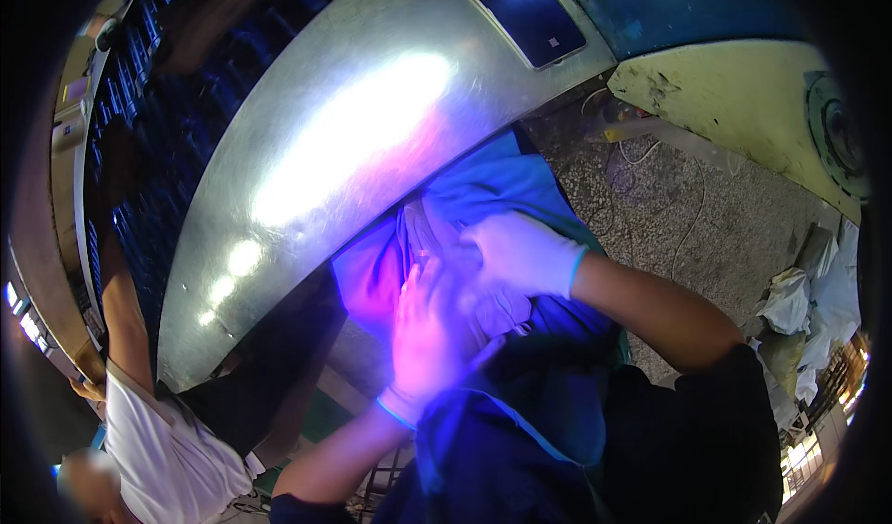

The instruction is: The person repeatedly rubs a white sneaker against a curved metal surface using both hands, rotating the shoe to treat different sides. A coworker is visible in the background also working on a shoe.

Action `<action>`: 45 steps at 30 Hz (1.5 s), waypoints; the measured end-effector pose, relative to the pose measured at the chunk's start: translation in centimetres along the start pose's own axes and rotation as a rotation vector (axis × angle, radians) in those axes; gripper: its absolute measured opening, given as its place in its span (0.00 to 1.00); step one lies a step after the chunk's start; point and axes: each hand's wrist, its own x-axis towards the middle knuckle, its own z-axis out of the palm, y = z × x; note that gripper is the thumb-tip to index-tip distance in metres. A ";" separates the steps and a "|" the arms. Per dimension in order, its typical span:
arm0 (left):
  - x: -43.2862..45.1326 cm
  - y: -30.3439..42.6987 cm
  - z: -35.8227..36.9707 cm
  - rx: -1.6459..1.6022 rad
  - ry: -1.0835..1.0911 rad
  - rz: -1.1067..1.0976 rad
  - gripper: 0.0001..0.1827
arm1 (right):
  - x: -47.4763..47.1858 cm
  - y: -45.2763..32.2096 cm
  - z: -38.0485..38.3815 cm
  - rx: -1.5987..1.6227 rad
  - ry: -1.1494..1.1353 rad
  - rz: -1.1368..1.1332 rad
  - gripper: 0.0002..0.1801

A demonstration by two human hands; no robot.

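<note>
A bundle of pale gloves or cloth (pixel 498 313) lies in the lap, over blue fabric (pixel 488 175). My left hand (pixel 426 329), in a thin white glove with a blue-edged cuff, rests against the left side of the bundle, fingers extended upward. My right hand (pixel 519 253), gloved the same way, is at its upper right, fingers curled; blur hides whether it grips the cloth. Strong violet and pink light washes out detail around both hands. Beyond them is a shiny metal tabletop (pixel 334 127) with a smartphone (pixel 526 15) lying near its far right corner.
A co-worker in a white shirt (pixel 171 447) is at the lower left, one arm reaching along a rack of dark blue-lit parts (pixel 209 57). At right are a pale machine panel (pixel 725 99), thin cables on the speckled floor (pixel 669 203) and crumpled plastic bags (pixel 794 304).
</note>
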 end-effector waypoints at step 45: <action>-6.0 -9.5 3.0 -1.482 0.602 -0.642 0.24 | 5.5 -12.7 9.5 -0.566 0.494 -0.349 0.17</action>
